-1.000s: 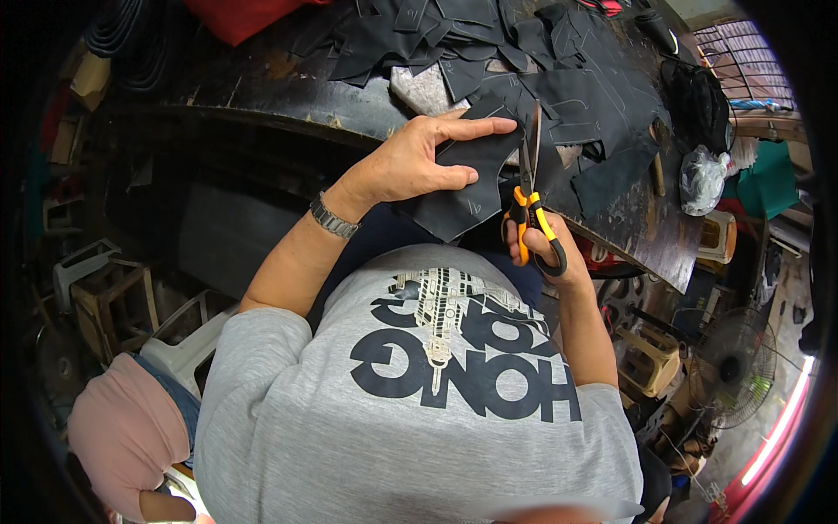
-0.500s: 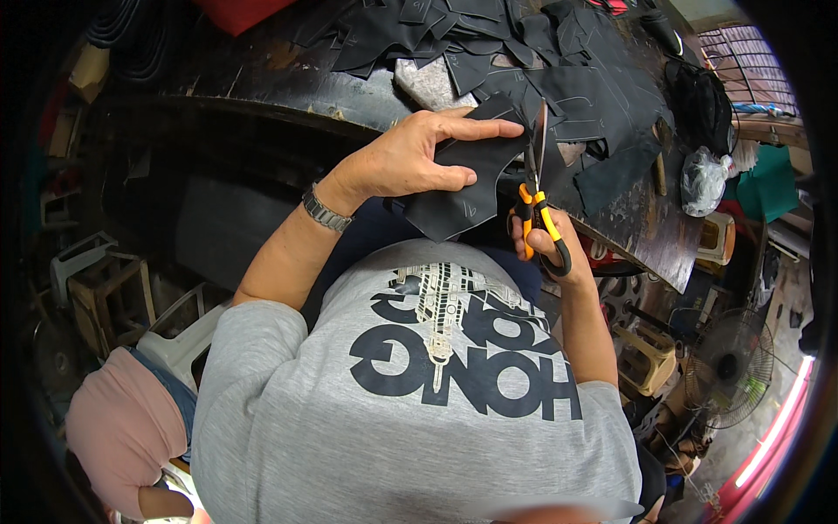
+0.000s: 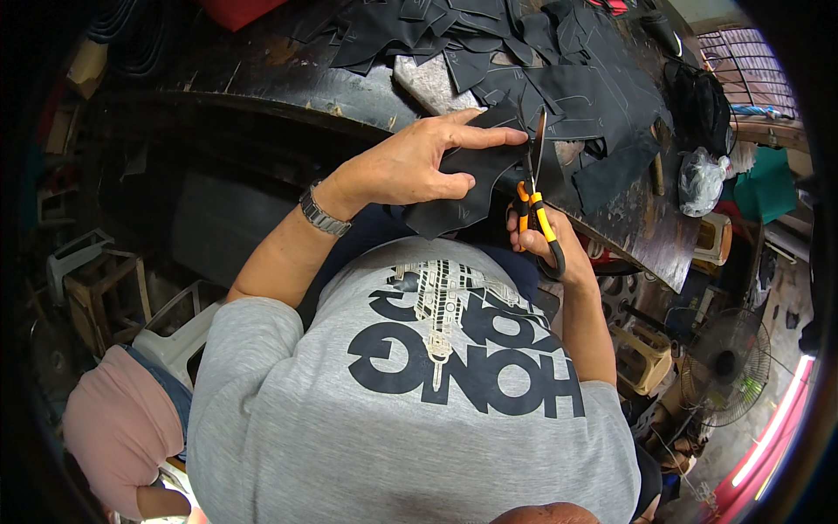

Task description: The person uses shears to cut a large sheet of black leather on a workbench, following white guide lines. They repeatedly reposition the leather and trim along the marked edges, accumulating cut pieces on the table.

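Between the thumb and fingers of my left hand (image 3: 419, 162) is a black leather piece (image 3: 476, 188) with a small pale mark on it. It hangs over the table's near edge. Yellow-and-black scissors (image 3: 537, 205) are in my right hand (image 3: 554, 240), fingers around the handles. Their blades point away from me and stand apart, at the right edge of the leather piece, close to my left index fingertip. My left thumb lies on top of the leather; the fingers beneath it are partly hidden.
Many cut black leather pieces (image 3: 384, 35) with pale outlines cover the far part of the dark table (image 3: 340, 105). A clear plastic bag (image 3: 704, 179) is at its right. Beyond stands a fan (image 3: 726, 362). Stools (image 3: 179, 341) and another person (image 3: 122, 428) are at the left.
The scissor blades have spread wider apart. The leather piece has tilted and shifted slightly in my left hand, while both hands stay nearly in place.
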`<state>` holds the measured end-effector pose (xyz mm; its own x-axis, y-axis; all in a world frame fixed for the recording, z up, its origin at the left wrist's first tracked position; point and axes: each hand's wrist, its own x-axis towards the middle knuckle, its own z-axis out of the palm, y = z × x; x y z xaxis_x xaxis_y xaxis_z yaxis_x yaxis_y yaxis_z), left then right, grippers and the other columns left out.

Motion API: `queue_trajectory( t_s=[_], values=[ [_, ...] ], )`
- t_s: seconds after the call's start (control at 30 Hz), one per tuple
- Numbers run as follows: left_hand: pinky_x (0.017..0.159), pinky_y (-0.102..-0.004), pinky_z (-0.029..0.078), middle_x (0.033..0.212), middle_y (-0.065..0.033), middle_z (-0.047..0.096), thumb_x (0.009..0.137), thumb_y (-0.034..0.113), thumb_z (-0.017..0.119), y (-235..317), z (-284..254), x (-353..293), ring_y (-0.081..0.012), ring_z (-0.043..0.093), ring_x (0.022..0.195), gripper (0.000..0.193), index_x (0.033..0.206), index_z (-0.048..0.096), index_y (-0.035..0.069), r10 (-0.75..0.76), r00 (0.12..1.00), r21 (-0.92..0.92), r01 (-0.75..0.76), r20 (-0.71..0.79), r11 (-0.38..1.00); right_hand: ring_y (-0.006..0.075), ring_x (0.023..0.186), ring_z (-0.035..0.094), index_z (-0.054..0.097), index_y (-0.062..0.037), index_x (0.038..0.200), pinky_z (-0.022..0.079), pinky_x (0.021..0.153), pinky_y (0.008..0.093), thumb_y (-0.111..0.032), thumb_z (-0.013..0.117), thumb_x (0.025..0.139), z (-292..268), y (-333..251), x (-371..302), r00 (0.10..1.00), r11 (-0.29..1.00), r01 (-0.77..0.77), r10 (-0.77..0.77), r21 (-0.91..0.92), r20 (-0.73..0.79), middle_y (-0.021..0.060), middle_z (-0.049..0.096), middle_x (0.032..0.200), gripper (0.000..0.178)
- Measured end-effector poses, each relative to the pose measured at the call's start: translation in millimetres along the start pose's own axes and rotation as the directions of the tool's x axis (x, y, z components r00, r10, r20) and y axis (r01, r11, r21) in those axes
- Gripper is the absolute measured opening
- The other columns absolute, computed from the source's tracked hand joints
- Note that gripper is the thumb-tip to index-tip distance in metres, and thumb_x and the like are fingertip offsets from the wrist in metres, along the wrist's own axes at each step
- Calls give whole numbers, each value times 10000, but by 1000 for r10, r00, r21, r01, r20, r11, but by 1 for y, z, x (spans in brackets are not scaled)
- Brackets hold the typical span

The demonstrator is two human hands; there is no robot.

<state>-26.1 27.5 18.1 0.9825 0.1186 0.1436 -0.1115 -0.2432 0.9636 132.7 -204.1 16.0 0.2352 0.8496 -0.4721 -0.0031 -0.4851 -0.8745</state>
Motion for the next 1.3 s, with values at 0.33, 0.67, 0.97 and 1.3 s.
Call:
queue_trajectory(
  t_s=[0.33,0.67,0.97,1.3],
  values=[
    [1187,-552,193,1384,-106,584,728,92,563,13,-6,1,-424,300,1434,633,1359,591,136,53,999,43,-53,9,998,85,627,531,620,-29,900,429,580,224,-550,799,726,2,-9,-9,999,996,33,-30,84,-36,-2,555,716,578],
    [1218,-468,144,1363,-113,599,756,44,575,12,-10,3,-275,499,1330,597,1352,587,76,127,992,-89,-125,17,988,92,578,591,631,0,899,475,542,202,-612,802,694,-1,3,-8,995,950,36,-62,312,76,27,611,679,667],
    [1212,-452,178,1379,-113,586,755,30,595,9,-5,1,-265,503,1327,606,1360,579,66,130,991,-171,-131,-15,977,87,565,578,618,-1,897,474,534,204,-638,821,654,13,3,-7,997,938,77,-71,339,-31,19,606,678,712],
    [1205,-419,207,1398,-113,570,768,102,683,6,-14,3,-259,438,1381,598,1352,578,29,89,996,-309,-78,23,948,71,487,523,608,-13,817,420,427,206,-532,853,691,7,8,-10,999,942,23,-9,335,-41,5,550,608,587]
  ],
)
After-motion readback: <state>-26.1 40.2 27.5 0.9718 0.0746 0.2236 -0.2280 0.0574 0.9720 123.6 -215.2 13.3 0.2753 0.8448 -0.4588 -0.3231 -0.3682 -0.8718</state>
